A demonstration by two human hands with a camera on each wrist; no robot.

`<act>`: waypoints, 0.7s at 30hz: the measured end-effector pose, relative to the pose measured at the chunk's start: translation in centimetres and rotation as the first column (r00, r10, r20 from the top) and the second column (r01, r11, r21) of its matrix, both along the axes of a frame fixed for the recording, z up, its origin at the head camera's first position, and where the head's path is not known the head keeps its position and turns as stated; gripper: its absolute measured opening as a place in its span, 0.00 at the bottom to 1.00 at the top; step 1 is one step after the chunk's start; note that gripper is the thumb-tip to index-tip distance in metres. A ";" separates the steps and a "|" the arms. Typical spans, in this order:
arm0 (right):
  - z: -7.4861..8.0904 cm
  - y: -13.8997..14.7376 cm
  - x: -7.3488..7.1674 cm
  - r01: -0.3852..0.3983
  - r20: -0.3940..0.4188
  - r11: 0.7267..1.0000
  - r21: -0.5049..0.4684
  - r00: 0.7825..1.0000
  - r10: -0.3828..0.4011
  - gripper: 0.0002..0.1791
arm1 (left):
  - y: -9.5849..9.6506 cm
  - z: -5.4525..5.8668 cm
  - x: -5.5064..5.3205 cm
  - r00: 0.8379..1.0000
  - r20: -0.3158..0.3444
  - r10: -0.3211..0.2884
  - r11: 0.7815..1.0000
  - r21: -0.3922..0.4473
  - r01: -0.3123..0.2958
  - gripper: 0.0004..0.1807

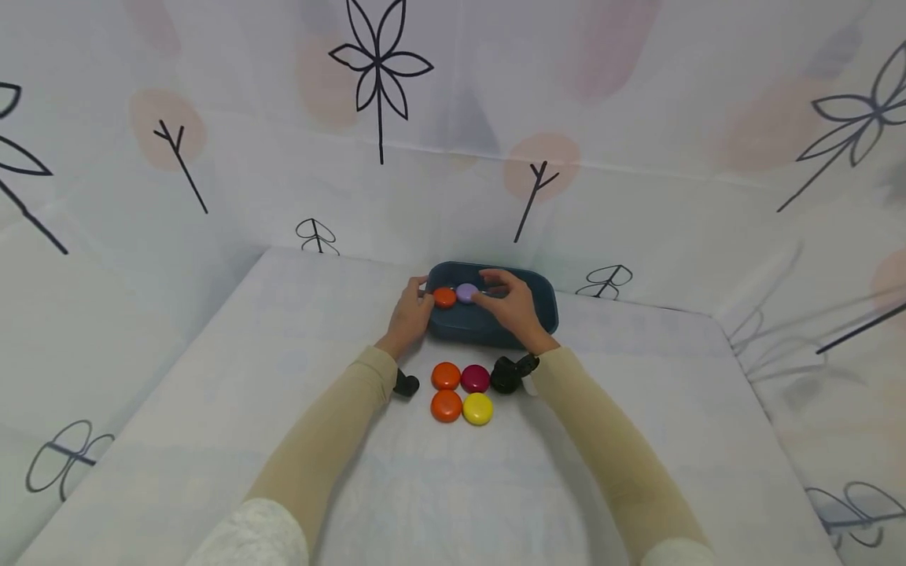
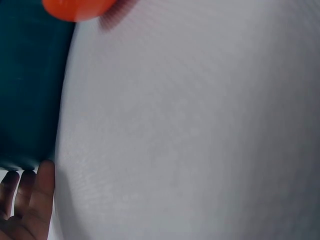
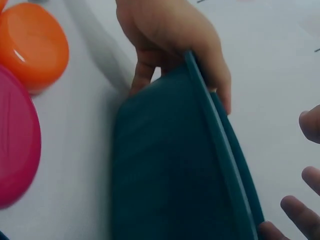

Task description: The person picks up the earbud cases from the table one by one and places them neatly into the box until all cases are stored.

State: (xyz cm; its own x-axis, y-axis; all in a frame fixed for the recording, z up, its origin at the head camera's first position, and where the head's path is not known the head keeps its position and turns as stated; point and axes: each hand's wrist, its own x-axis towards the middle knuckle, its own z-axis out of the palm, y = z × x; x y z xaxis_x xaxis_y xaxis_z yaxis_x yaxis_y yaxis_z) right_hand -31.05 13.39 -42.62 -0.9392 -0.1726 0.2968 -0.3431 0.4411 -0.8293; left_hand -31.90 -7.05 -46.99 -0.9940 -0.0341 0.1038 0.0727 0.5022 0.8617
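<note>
Gripping the tray [image 1: 476,333], long axis sideways, by its left end with the left hand [image 1: 410,317]; holding the right hand [image 1: 514,309] spread, just right of the lilac disc [image 1: 465,293].

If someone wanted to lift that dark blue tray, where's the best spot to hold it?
Probably at the raised walls of its two short ends, approached from left and right together. The tray is longer side to side, and an orange disc and a lilac disc lie inside, so support at both ends should keep it level. A crimson disc lies before its near side.
</note>
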 end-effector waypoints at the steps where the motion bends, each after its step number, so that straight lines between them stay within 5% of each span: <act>1: -0.1 0.0 -0.1 0.003 0.001 1.000 0.001 1.000 -0.003 0.26 | 0.0 0.0 0.0 1.000 0.002 0.001 1.000 0.001 -0.001 0.27; 12: -1.1 -0.5 -1.7 0.027 0.052 1.000 0.010 0.998 -0.028 0.32 | 0.2 -0.3 -0.2 1.000 0.009 0.003 1.000 0.010 -0.003 0.27; 21: -1.7 -1.1 -3.1 0.103 0.172 0.993 0.062 0.979 -0.112 0.31 | 0.0 -0.3 -0.2 1.000 0.003 0.001 1.000 0.002 -0.001 0.28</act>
